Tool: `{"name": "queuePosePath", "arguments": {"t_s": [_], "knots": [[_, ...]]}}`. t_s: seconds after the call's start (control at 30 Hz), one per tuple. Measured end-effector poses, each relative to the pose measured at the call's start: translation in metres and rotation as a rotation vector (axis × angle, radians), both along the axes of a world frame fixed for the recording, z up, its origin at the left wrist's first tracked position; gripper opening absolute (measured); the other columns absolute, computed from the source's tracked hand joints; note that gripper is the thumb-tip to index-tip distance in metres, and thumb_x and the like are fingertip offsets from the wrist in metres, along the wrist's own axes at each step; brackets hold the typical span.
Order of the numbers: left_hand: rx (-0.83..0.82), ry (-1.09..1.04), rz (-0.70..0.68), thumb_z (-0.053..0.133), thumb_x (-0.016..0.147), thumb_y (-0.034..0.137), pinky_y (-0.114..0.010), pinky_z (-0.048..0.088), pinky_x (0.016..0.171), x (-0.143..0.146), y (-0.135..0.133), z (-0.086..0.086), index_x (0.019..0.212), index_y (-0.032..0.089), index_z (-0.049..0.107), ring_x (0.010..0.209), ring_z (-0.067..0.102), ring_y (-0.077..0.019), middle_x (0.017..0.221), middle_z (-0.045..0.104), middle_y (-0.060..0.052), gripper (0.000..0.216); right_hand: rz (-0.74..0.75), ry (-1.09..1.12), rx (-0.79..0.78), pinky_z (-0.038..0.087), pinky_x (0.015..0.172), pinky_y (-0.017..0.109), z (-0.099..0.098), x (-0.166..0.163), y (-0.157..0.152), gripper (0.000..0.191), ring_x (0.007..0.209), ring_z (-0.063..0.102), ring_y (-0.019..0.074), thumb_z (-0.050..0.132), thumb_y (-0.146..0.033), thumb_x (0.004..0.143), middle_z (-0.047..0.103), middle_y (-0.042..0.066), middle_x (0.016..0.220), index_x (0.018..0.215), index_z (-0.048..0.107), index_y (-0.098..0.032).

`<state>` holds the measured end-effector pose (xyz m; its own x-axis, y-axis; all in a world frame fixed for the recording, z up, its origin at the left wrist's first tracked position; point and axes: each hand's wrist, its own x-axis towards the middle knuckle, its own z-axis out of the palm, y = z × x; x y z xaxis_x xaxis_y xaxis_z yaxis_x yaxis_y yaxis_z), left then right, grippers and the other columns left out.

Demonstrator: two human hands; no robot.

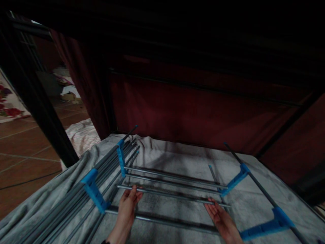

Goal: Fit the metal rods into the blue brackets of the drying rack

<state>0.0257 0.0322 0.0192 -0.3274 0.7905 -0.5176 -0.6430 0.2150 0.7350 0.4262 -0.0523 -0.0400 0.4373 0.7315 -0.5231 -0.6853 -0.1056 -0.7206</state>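
My left hand (129, 205) pinches a thin grey metal tube (172, 195) near its left end. Around the same tube, toward its right end, the fingers and thumb of my right hand (218, 217) are closed. It lies crosswise above a partly joined rack frame and its ends look free. Blue plastic connectors stand on both sides: a near-left connector (94, 192), a far-left connector (121, 159), a far-right connector (235, 181) and a near-right connector (269, 226). A front cross tube (175, 223) and two rear cross tubes (175, 175) span between them.
A bundle of loose grey tubes (63, 206) lies along the left side. Everything rests on a grey blanket (162, 154). A dark post (38, 88) rises at the left, and dark red cloth (190, 112) hangs behind. Tiled floor (27, 145) shows beyond the post.
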Motion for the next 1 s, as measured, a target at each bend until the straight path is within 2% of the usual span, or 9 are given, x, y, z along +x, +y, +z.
{"name": "queuePosePath", "arguments": {"t_s": [0.23, 0.53, 0.8, 1.0], "knots": [[0.013, 0.015, 0.008, 0.075, 0.092, 0.003, -0.023, 0.063, 0.071, 0.001, 0.000, -0.004, 0.082, 0.016, 0.067, 0.064, 0.073, -0.0125, 0.079, 0.077, -0.004, 0.018, 0.004, -0.001, 0.006, 0.061, 0.112, 0.046, 0.003, -0.001, -0.001, 0.014, 0.122, 0.076, 0.0283, 0.080, -0.023, 0.076, 0.083, 0.000, 0.099, 0.083, 0.072, -0.033], [0.038, -0.025, -0.008, 0.061, 0.103, 0.006, -0.025, 0.066, 0.074, 0.001, 0.000, -0.005, 0.090, 0.016, 0.066, 0.069, 0.076, -0.0128, 0.083, 0.078, -0.005, 0.017, -0.012, 0.059, 0.047, 0.061, 0.111, 0.043, -0.007, 0.004, -0.003, 0.016, 0.113, 0.078, 0.0259, 0.079, -0.021, 0.077, 0.083, 0.000, 0.095, 0.086, 0.074, -0.032], [0.021, -0.026, -0.031, 0.060, 0.102, 0.000, -0.023, 0.066, 0.070, 0.001, -0.002, 0.002, 0.091, 0.014, 0.067, 0.067, 0.077, -0.0121, 0.080, 0.077, -0.005, 0.019, -0.016, 0.019, 0.040, 0.060, 0.112, 0.047, -0.003, 0.003, -0.003, 0.015, 0.118, 0.077, 0.0297, 0.079, -0.023, 0.075, 0.083, 0.001, 0.096, 0.083, 0.073, -0.033], [0.026, -0.017, -0.034, 0.059, 0.102, -0.001, -0.022, 0.066, 0.069, 0.002, -0.002, 0.002, 0.091, 0.014, 0.066, 0.065, 0.076, -0.0114, 0.080, 0.078, -0.005, 0.020, 0.039, -0.111, 0.078, 0.059, 0.115, 0.051, -0.012, 0.005, -0.006, 0.012, 0.124, 0.075, 0.0352, 0.082, -0.036, 0.069, 0.084, 0.004, 0.097, 0.079, 0.076, -0.036]]}}
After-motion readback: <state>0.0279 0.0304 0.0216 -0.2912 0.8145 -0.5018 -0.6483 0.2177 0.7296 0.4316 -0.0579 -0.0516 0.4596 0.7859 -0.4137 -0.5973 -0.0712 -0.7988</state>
